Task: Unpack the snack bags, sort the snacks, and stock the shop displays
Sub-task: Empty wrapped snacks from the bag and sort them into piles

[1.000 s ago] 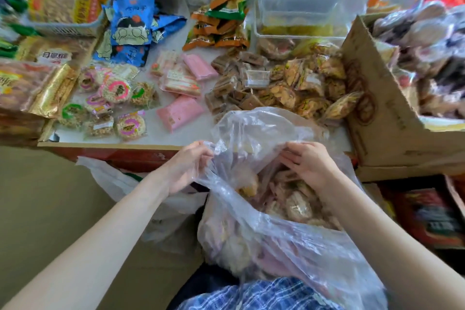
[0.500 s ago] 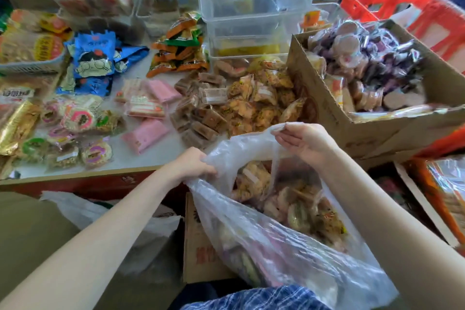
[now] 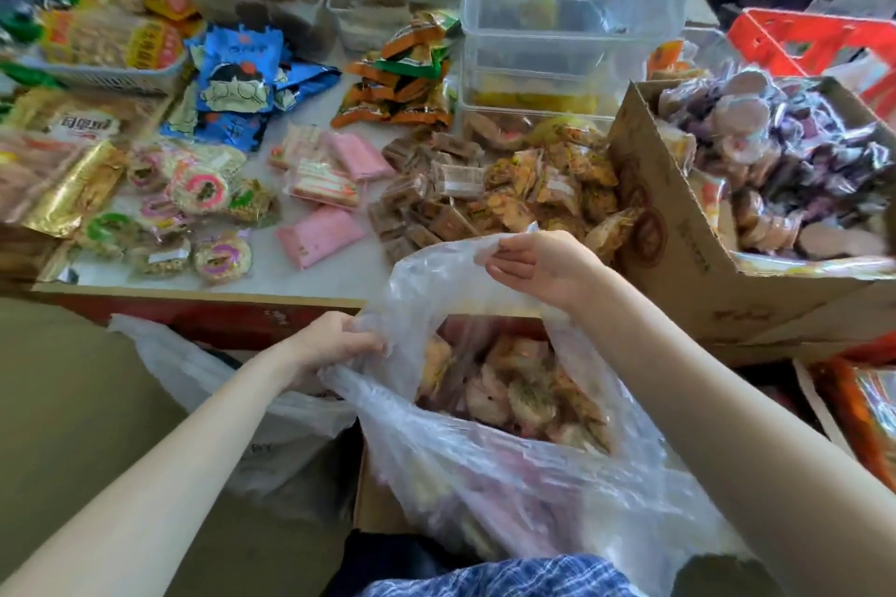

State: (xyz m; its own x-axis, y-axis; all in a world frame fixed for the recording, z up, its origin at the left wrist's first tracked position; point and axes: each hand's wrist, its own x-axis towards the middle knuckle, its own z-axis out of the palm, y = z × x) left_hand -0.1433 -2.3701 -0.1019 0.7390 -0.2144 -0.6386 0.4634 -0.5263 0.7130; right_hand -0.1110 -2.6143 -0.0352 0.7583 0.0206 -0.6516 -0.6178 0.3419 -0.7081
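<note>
both hands gripped the plastic bag rim: left hand low and near, right hand raised; the snacks lay below and between them, nearer the right.

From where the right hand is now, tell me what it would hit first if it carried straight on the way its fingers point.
The right hand grips the clear bag's rim, fingers pointing left. Going straight on, it would probably meet the pink packet on the table first, though depth is unclear.
</note>
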